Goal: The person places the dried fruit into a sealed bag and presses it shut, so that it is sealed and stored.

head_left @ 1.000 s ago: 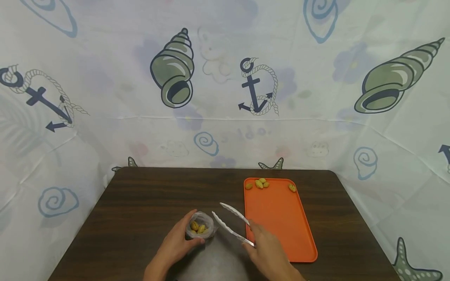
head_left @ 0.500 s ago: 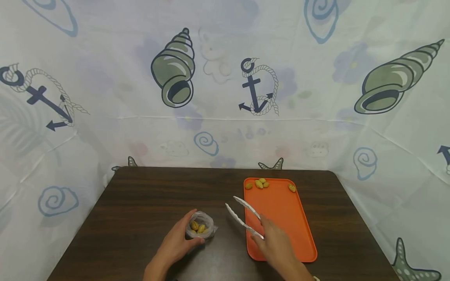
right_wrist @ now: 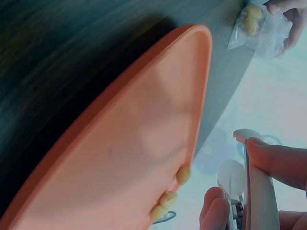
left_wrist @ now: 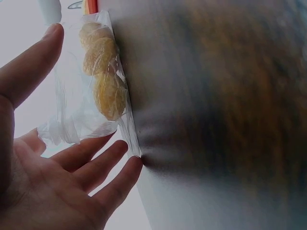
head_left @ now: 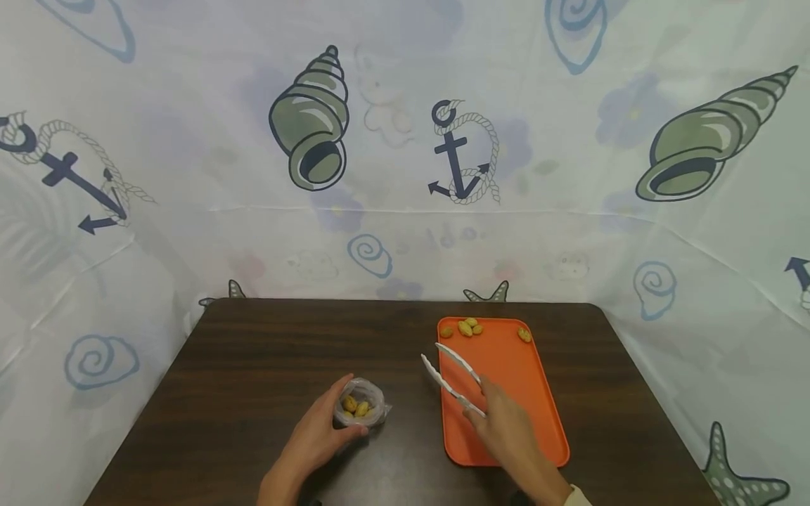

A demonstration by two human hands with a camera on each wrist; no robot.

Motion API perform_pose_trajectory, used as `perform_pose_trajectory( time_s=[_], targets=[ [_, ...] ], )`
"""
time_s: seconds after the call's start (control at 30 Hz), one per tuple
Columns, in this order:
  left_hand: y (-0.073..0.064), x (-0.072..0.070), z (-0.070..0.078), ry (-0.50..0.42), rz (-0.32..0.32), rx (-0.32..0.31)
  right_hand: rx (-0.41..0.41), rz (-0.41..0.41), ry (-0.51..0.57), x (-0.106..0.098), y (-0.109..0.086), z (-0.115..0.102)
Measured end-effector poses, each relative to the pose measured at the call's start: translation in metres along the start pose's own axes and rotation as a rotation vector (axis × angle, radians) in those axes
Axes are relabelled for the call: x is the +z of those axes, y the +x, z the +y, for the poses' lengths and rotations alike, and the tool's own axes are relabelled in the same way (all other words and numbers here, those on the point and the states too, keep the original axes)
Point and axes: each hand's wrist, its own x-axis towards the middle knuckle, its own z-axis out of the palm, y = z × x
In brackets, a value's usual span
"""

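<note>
My left hand (head_left: 319,432) curves around the side of a clear plastic bag (head_left: 377,413) standing on the table, its mouth spread open. Inside the bag lie several wrinkled yellow-brown lumps (left_wrist: 109,96), which look like nuts or dried fruit. In the left wrist view the fingers touch the bag's side while the thumb arches past its other side. My right hand (head_left: 509,425) grips a pair of light-coloured tongs (head_left: 443,381) over the left part of an orange tray (head_left: 506,372). The tong tips point away to the upper left, spread apart with nothing between them.
Along the tray's far edge sit more of the same lumps: one in the left corner (head_left: 446,332), a small cluster (head_left: 465,329), and one at the right (head_left: 524,335). The dark wooden table (head_left: 285,351) ends at a printed cloth backdrop (head_left: 392,176).
My right hand and the tongs have moved right and away from me, from beside the bag to over the tray's left edge. The left hand and bag stay in place.
</note>
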Motion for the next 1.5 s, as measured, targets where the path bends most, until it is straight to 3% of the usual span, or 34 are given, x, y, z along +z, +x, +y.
perform_pose_trajectory(
  time_s=[0.43,0.77,1.07,1.5],
  targets=[
    [0.001,0.000,0.000,0.002,-0.002,0.003,-0.039,0.111,-0.041,0.007,0.010,0.015],
    [0.000,-0.001,0.001,-0.009,-0.009,0.002,0.024,0.082,-0.041,0.006,0.021,0.025],
    [-0.001,-0.001,0.001,-0.020,-0.013,0.000,0.000,0.105,-0.082,0.007,0.033,0.032],
    [0.000,0.001,-0.001,-0.010,0.002,0.007,0.037,0.099,-0.083,0.011,0.044,0.039]
  ],
)
